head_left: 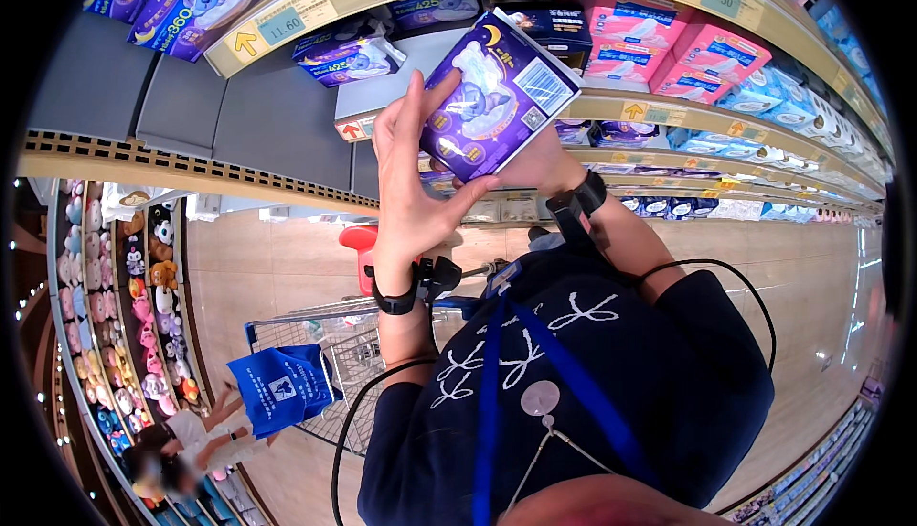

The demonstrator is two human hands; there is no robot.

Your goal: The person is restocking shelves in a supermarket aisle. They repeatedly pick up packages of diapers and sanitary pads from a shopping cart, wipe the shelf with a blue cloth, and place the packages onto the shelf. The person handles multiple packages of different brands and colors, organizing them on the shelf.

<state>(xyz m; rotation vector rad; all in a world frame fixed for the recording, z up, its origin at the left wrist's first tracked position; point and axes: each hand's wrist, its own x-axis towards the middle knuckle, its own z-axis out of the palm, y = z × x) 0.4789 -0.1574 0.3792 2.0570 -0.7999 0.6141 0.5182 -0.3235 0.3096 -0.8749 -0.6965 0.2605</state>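
- In front of the shelf [277, 134], in the head view, a purple pack [492, 96] is held up off the surface, tilted, with one printed face toward the camera.
- The left hand [411, 168] holds this pack at its left side: the fingers are spread around that edge, and the thumb lies along the lower edge.
- The right hand [540, 158] is behind the pack's lower right part; its fingers are mostly hidden, so I cannot tell how tightly they close or whether they grip.
- A black band [394, 302] circles the left wrist, and another black band [592, 192] circles the right.
- On the shelving behind the held pack, more purple packs [349, 60] lie to the left and pink packs [640, 34] are stacked to the right, with light blue packs [783, 96] farther right.
- Below the left forearm, on the floor side, a wire shopping cart [358, 349] stands with a blue bag [287, 390] at its left end.
- At the far left, racks of plush toys [134, 306] run down the picture; near their lower part is another person in a light top [186, 430], partly blurred.
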